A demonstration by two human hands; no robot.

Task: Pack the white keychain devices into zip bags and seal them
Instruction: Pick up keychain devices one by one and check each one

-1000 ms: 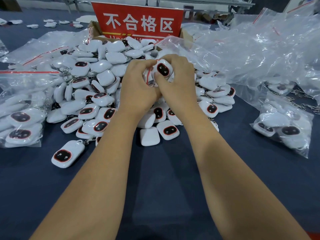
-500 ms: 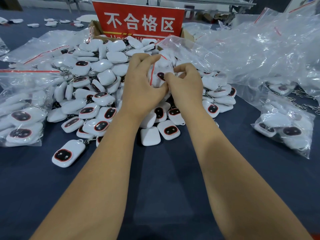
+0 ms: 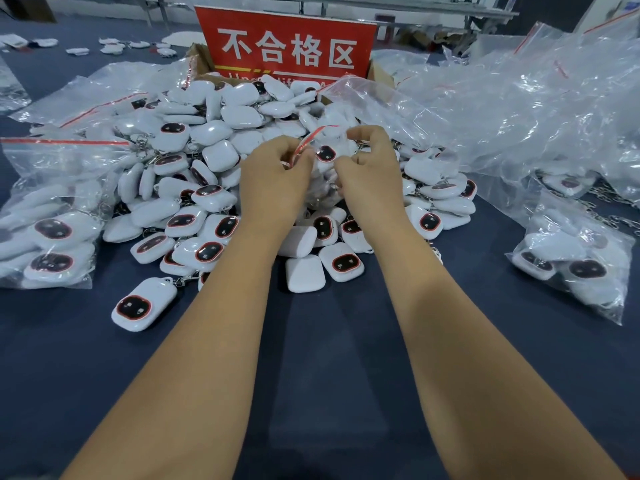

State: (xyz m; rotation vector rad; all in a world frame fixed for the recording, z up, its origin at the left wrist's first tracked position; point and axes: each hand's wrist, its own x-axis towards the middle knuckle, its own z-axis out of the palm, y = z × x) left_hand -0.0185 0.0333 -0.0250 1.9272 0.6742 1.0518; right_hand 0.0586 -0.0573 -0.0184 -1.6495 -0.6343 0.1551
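Above the heaped keychain devices (image 3: 221, 157) on the table (image 3: 332, 341), both hands, left hand (image 3: 273, 181) and right hand (image 3: 370, 174), pinch a zip bag (image 3: 329, 161)'s red-striped mouth; sealing cleanly likely means pressing evenly along the strip.

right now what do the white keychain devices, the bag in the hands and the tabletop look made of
White keychain devices: likely hard glossy plastic, rounded shells catching highlights, dark shiny windows.
Zip bag, pinched by the left hand and right hand: thin clear plastic film, crinkled and see-through, with a red zip strip.
Tabletop: dark blue, matte, possibly cloth or felt.
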